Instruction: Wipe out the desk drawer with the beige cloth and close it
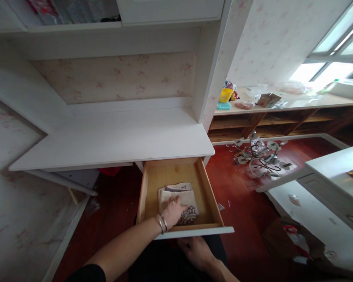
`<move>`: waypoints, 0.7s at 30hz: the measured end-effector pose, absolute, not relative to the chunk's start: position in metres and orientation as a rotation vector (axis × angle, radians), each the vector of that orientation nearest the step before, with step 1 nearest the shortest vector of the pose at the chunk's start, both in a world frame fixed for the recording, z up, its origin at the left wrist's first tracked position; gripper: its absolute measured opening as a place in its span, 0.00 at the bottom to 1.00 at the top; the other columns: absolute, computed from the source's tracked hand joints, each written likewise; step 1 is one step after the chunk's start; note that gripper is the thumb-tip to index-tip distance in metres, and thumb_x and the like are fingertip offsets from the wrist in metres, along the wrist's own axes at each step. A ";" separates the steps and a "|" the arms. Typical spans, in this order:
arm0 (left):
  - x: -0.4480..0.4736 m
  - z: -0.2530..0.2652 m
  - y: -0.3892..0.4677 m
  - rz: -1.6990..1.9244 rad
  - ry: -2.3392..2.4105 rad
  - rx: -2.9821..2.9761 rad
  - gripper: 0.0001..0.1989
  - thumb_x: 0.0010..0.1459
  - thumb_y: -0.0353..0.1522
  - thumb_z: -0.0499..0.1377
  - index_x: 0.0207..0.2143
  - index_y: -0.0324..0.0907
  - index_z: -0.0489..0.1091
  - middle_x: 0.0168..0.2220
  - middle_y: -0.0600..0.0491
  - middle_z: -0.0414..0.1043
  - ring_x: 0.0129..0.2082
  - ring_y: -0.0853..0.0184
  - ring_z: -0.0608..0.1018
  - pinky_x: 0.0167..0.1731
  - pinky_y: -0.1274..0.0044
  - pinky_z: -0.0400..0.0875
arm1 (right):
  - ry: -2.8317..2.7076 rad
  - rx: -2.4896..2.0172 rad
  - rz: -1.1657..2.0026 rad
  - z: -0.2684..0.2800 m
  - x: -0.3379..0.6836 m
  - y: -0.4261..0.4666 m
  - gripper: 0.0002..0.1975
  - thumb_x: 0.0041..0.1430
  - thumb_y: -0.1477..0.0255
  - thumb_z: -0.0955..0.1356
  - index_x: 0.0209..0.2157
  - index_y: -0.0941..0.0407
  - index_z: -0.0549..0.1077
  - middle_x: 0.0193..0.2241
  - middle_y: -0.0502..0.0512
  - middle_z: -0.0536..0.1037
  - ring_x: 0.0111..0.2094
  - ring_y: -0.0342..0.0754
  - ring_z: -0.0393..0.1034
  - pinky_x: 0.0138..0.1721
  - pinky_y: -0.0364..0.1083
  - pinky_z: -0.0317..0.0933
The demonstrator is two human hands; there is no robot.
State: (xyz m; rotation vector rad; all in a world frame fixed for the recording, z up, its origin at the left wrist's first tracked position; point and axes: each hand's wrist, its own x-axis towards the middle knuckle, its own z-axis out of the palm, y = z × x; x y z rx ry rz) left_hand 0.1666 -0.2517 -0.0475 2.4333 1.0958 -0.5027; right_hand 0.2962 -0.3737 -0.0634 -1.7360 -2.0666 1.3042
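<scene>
A pulled-out wooden drawer point(153, 172) with a white front sticks out below the white desk point(129, 137). Inside it lies a folded beige cloth point(179, 196) with a dark brown pattern at its near right corner and along a far fold. My left hand point(173, 211), two bracelets at the wrist, reaches over the drawer front and rests on top of the cloth with fingers loosely spread. My right hand point(197, 252) is just below the drawer front, in front of my lap; the edge hides its fingertips, so its grip does not show.
A dismantled chandelier point(261, 156) lies on the red floor point(238, 207) to the right. Beyond it runs a low wooden shelf point(253, 119) with a yellow cup point(226, 95) and plastic bags. A white cabinet point(335, 188) and a paper bag point(294, 239) stand at the lower right.
</scene>
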 end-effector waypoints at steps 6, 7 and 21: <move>0.103 -0.061 -0.235 -0.461 1.443 2.305 0.31 0.53 0.28 0.55 0.58 0.62 0.59 0.66 0.52 0.44 0.59 0.43 0.61 0.50 0.56 0.65 | -1.994 -1.705 1.380 -0.067 0.294 -0.374 0.20 0.65 0.64 0.57 0.34 0.51 0.79 0.34 0.52 0.81 0.38 0.49 0.73 0.39 0.43 0.58; 0.097 -0.065 -0.228 -0.430 1.467 2.291 0.32 0.52 0.29 0.56 0.59 0.62 0.58 0.67 0.52 0.42 0.59 0.43 0.61 0.51 0.55 0.63 | -1.988 -1.706 1.387 -0.068 0.294 -0.374 0.20 0.65 0.64 0.57 0.32 0.52 0.79 0.32 0.52 0.81 0.36 0.49 0.73 0.38 0.43 0.58; 0.124 -0.084 -0.130 -0.323 1.551 2.233 0.33 0.53 0.34 0.55 0.61 0.65 0.53 0.69 0.59 0.35 0.64 0.39 0.43 0.50 0.43 0.53 | -2.016 -1.758 1.398 -0.088 0.290 -0.371 0.15 0.59 0.67 0.61 0.26 0.53 0.77 0.24 0.50 0.76 0.28 0.46 0.66 0.31 0.42 0.55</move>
